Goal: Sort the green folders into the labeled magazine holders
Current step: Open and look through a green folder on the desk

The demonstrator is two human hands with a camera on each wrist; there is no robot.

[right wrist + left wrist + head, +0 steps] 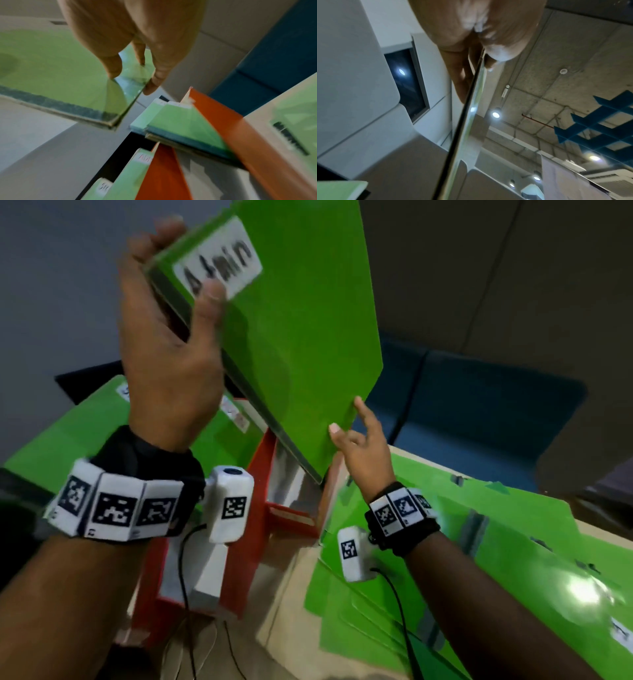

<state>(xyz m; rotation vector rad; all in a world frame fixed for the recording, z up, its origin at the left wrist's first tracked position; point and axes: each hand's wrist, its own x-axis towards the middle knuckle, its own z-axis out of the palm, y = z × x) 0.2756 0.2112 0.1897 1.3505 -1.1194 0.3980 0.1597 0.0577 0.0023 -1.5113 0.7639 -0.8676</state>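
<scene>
A pale bench carries everything here. On its right side lies a loose spread of green folders, overlapping and flat. To the left stand red magazine holders, with green folders already upright in them on the far left. Above the holders, tilted with its lower corner dipping into an open holder, is a green folder with a white label reading "Admin". The left hand grips its upper spine edge, thumb across the front, fingers curled behind. The right hand touches the lower corner with its fingertips, fingers only loosely bent.
</scene>
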